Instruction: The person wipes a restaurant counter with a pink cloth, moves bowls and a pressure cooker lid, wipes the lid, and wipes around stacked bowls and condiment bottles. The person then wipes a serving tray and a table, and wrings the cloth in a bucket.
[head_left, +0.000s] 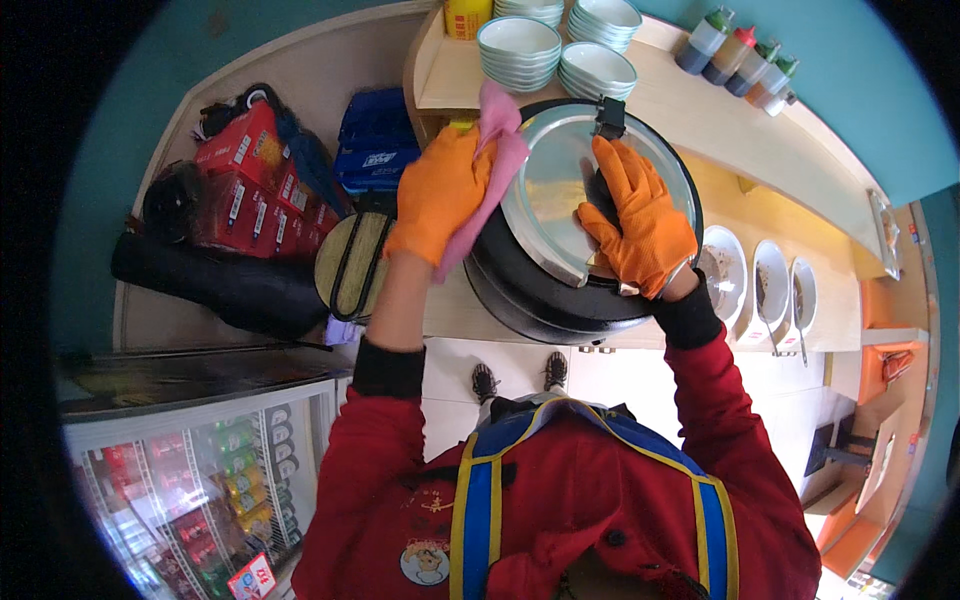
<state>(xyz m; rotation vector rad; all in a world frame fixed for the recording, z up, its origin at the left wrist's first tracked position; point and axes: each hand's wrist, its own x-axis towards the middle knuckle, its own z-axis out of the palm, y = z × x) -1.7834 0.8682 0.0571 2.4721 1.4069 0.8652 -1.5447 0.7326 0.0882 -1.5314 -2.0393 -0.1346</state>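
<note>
A large round black soup warmer stands on the light wooden counter, its metal-rimmed, see-through lid lying on top. My right hand, in an orange rubber glove, rests over the lid's dark knob with fingers spread; whether it grips the knob is hard to tell. At the warmer's left side, my left hand, gloved the same way, is closed on a pink cloth. The cloth hangs down along the hand and lies against the lid's left edge. A black hinge sits at the lid's far edge.
Stacked white bowls and several squeeze bottles stand on the raised shelf. Right of the warmer are white food containers, some with spoons. Red boxes, a blue crate and a round hinged appliance lie left; a drinks fridge stands lower left.
</note>
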